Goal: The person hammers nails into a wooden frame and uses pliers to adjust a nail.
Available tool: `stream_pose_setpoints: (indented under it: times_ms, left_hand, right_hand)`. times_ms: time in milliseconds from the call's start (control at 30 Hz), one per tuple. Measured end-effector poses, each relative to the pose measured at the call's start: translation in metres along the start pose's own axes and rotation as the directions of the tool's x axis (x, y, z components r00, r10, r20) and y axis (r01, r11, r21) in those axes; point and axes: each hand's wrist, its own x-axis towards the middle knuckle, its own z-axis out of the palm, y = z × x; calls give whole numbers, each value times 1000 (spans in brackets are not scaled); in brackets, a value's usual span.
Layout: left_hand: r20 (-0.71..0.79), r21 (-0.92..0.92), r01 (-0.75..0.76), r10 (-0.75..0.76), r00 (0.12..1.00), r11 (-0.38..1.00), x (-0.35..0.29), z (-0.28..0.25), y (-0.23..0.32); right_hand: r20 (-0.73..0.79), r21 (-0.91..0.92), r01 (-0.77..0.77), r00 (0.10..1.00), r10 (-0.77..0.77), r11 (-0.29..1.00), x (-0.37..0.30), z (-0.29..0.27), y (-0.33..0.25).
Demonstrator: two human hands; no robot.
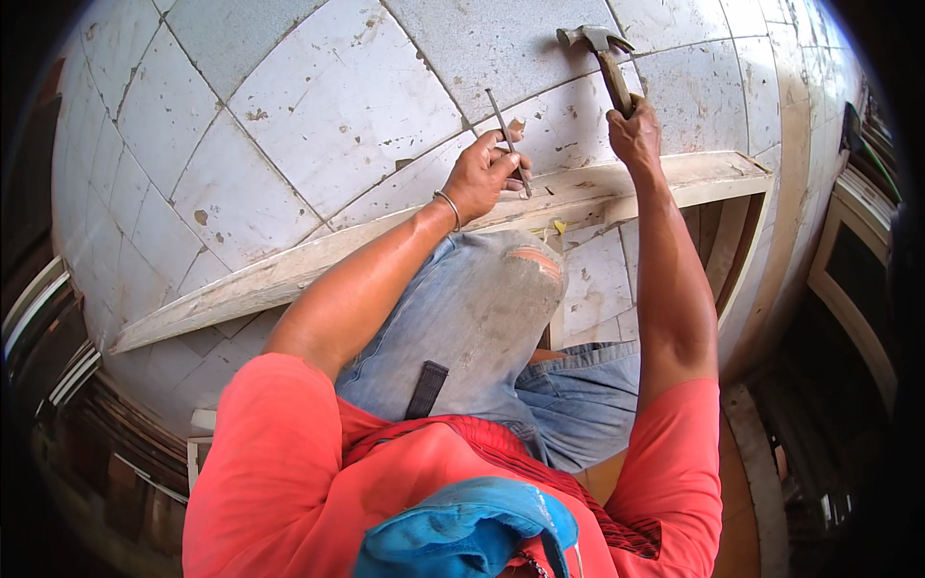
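My left hand is closed around a slim dark metal rod. The rod slants, its upper end pointing away from me and its lower tip at the pale wooden frame; I cannot tell if it is a chisel or a punch. Farther right, my right hand grips the wooden handle of a claw hammer. The hammer's metal head is beyond the hand, apart from the rod. The frame lies across the tiled floor, with my jeans-clad knee against its near side.
Frame members also run along the right, enclosing more tiles. At the right edge stands another pale wooden frame with dark panels. Stacked wooden pieces lie at the lower left. The floor tiles are scuffed and stained.
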Motion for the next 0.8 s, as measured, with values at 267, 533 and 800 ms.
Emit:
stream_pose_setpoints:
  times_ms: [267, 533, 800]
  left_hand:
    - [-281, 328, -122, 220, 934, 937, 14, -27, -14]
    - [-171, -23, -20, 16, 985, 1000, -11, -26, 3]
    - [-382, 49, -93, 104, 918, 995, -3, -37, -17]
  right_hand:
    - [66, 493, -199, 979, 191, 847, -59, -94, -24]
    - [68, 754, -263, 943, 327, 601, -153, -114, 28]
    - [113, 870, -342, 840, 531, 356, -162, -82, 66]
